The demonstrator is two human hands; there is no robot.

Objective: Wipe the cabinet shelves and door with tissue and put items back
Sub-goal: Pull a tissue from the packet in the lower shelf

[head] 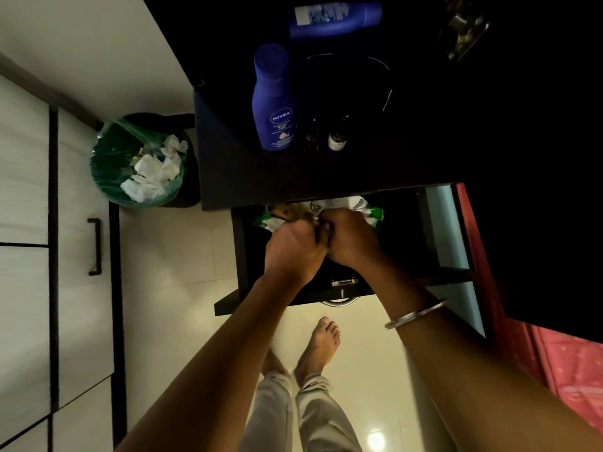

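Head view: I see both hands, left hand (293, 246) and right hand (350, 238), curled and pinching the tissue pack (326, 205) inside the open drawer (239, 256). Pack lies just beyond the knuckles, long axis left-right, both hands equally near.

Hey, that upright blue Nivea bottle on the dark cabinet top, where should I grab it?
Wrap a hand round the Nivea bottle at its body, coming from the front edge. It stands upright, and small bottles crowd its right side.
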